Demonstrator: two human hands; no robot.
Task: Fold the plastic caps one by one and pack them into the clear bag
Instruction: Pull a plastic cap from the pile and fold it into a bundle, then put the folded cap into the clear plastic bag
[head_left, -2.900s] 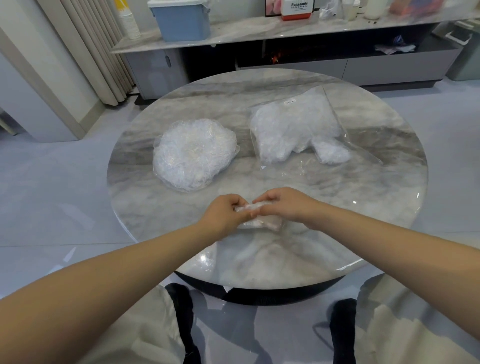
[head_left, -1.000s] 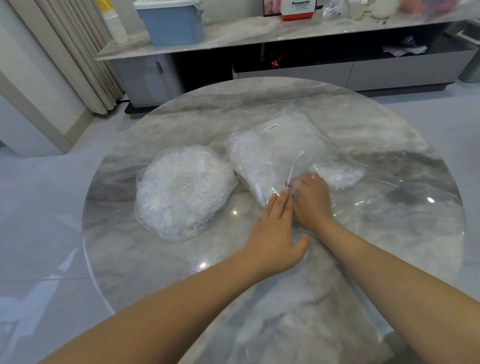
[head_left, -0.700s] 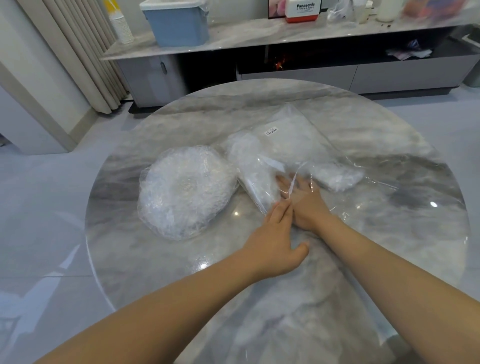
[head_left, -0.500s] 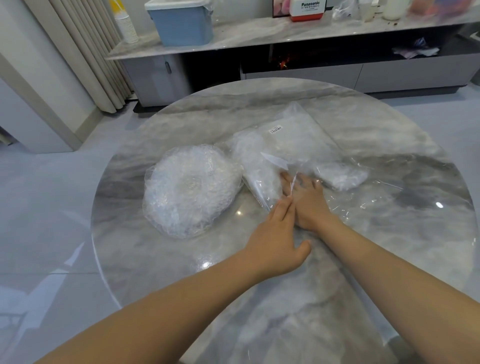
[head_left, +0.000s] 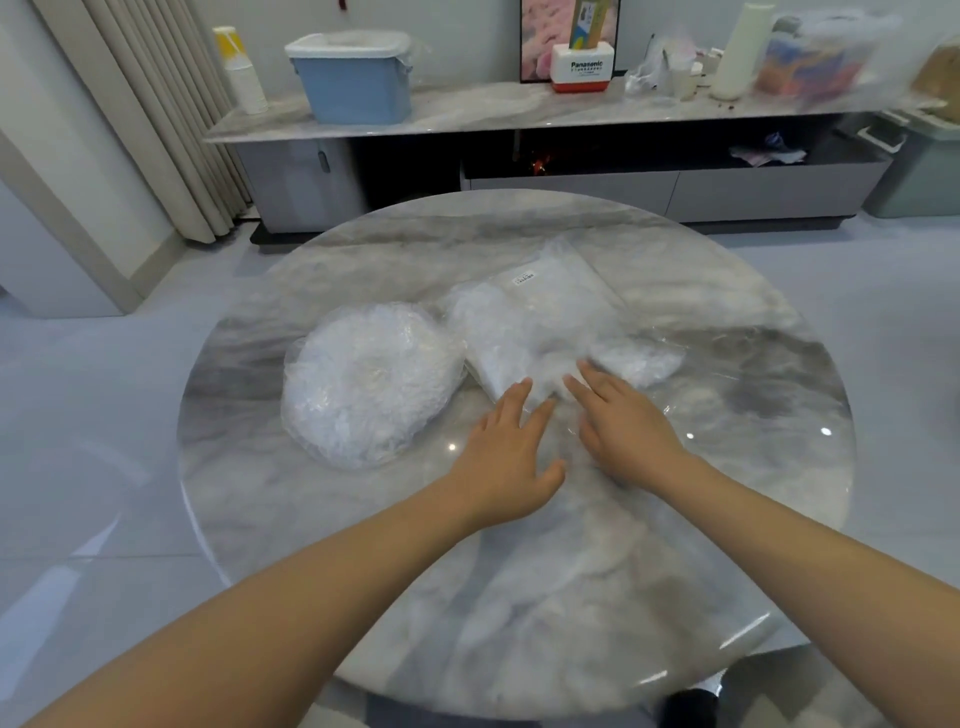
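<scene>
Reaching over the round worktop (head_left: 519, 597), we hold both hands flat with fingers straight, gripping nothing. Our left hand (head_left: 506, 457) and right hand (head_left: 623, 428) lie side by side, fingertips at the near edge of the clear bag (head_left: 540, 327), which sits at twelve o'clock from them, stuffed with folded caps. The pile of loose caps (head_left: 371, 382) lies at ten o'clock, just beside the bag.

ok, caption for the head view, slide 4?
Both hands, left and right, open at the clear bag of folded caps, beside the loose cap pile on the marble table.
</scene>
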